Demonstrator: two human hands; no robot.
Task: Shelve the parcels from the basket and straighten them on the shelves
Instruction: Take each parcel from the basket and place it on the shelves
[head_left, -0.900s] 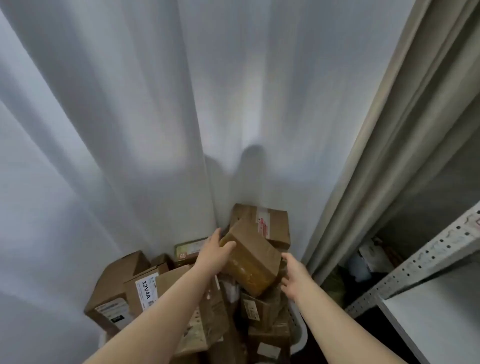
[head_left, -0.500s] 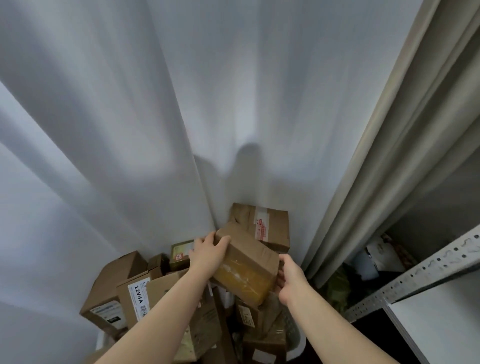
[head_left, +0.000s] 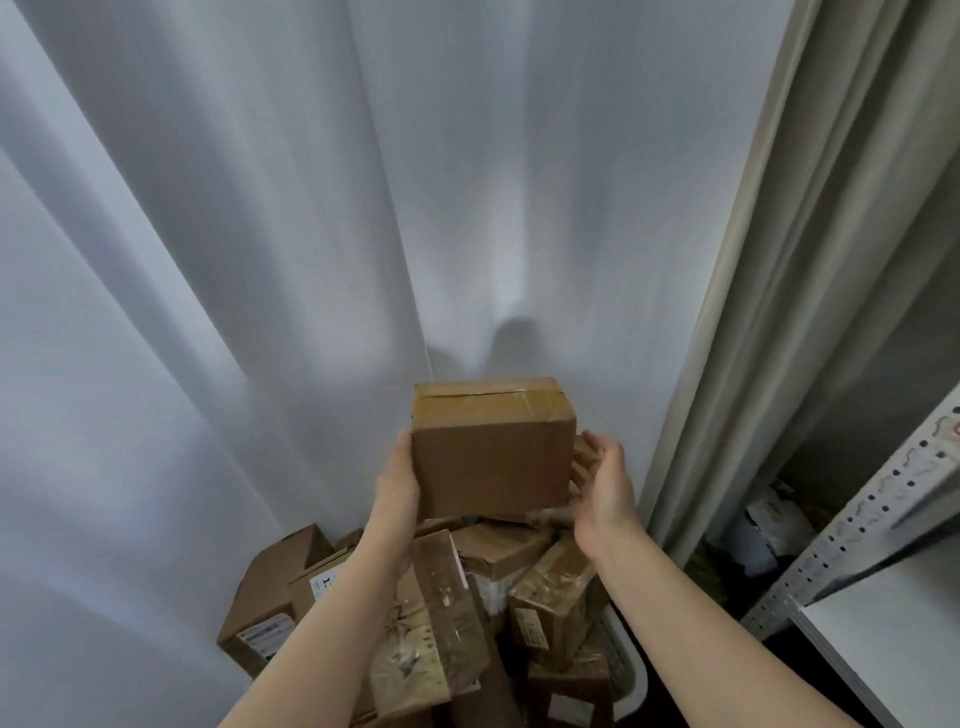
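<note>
The fingers of your left hand (head_left: 400, 483) are hidden behind the parcel (head_left: 493, 457) it holds, and the fingertips of your right hand (head_left: 605, 483) lie partly behind its right side, so you cannot tell whether they touch. The basket (head_left: 636, 675) shows only a strip of white rim under the heaped boxes (head_left: 550, 608), and your left forearm covers most of a white label (head_left: 323, 584). The shelf (head_left: 883, 649) is cut by the right edge, and the things (head_left: 774, 525) in the dark gap beside the beige curtain (head_left: 779, 312) are too dim and blurred to name.
</note>
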